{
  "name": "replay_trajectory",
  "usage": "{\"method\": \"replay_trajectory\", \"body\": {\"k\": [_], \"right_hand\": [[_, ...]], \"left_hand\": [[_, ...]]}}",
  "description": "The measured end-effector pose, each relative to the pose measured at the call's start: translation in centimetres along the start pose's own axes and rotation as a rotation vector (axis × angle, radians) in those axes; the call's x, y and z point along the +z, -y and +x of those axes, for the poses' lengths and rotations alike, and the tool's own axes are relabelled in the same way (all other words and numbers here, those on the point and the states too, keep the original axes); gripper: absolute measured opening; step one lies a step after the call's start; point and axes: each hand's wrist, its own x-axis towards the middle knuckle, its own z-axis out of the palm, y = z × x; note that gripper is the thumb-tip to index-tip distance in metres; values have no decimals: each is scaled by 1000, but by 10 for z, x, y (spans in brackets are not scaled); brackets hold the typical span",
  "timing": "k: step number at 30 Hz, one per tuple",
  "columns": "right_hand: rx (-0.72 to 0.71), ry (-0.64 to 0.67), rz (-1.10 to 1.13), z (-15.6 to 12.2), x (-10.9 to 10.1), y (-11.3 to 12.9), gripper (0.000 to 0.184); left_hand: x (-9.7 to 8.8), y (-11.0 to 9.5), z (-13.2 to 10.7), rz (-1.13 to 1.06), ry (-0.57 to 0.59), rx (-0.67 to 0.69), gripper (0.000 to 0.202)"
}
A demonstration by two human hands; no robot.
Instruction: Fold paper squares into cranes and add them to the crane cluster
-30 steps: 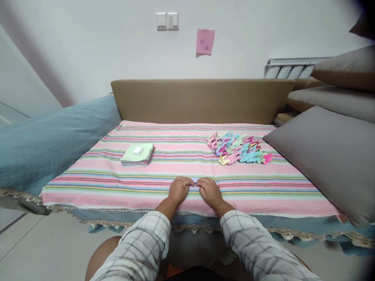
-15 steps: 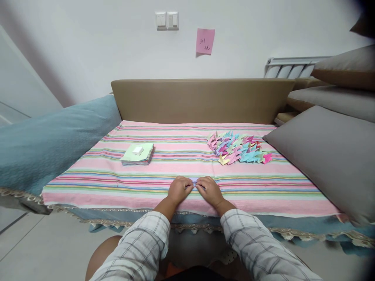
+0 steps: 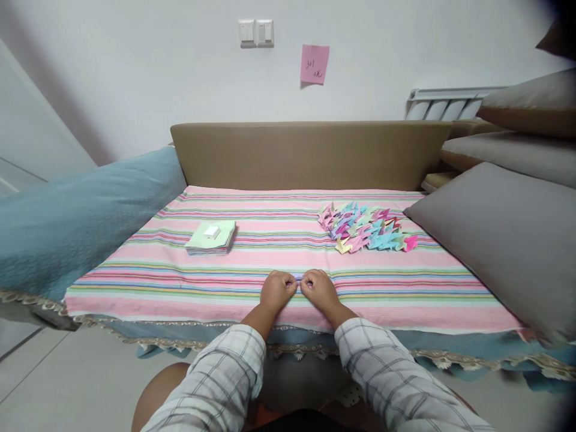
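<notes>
Close together near the front of the striped cloth (image 3: 216, 306), my left hand (image 3: 278, 290) and my right hand (image 3: 318, 289) pinch a small piece of purple paper (image 3: 298, 278) between them. Only a sliver of the paper shows; the fingers cover the rest, so its folded form cannot be made out. Beyond my right hand lies a cluster of folded paper cranes (image 3: 360, 229) in pink, blue, yellow and purple. Ahead and to the left is a stack of square paper sheets (image 3: 204, 242), light green on top, with a small white block (image 3: 212, 231) resting on it.
A brown backrest (image 3: 310, 156) runs along the far side. Grey cushions (image 3: 504, 240) lean in from the right, with more piled behind. A blue-covered armrest (image 3: 99, 210) bounds the left. On the wall are light switches (image 3: 255, 33) and a pink note (image 3: 314, 64).
My fingers have curled in more, with both hands closed tighter around the purple paper. The forearms have drawn slightly nearer each other. Cranes and paper stack stay put.
</notes>
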Motion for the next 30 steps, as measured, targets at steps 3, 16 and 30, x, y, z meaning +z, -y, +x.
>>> {"method": "replay_trajectory", "body": {"k": [3, 16, 30], "right_hand": [[14, -7, -13, 1, 1, 1, 14], [60, 26, 39, 0, -2, -2, 10], [-135, 113, 22, -3, -7, -11, 8]], "left_hand": [[0, -2, 1, 11, 1, -80, 6], [-6, -8, 11, -17, 123, -181, 16], [-6, 7, 14, -25, 198, 27, 23]]}}
